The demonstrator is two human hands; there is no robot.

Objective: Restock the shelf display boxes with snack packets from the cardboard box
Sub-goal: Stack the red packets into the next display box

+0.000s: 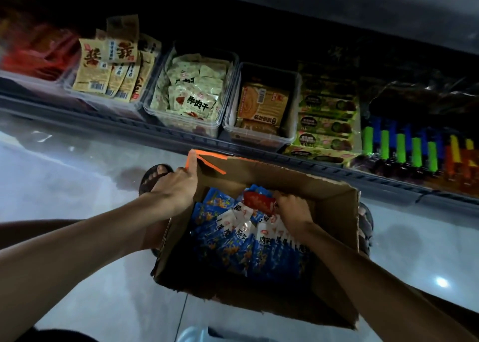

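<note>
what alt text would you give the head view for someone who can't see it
A person's right hand pinches a red packet inside an open cardboard box of blue snack packets, while the left hand grips the box's corner. Clear shelf display boxes of snacks sit beyond.

Single view, head-worn, wide-angle. It looked forward and steeply down over both forearms. The cardboard box (259,173) sat near, at lower centre, with the left hand (178,186) and right hand (293,209) close under the lens. The shelf (103,122) ran tilted across the upper frame, somewhat farther off. Its right end was dim, possibly blurred.
</note>
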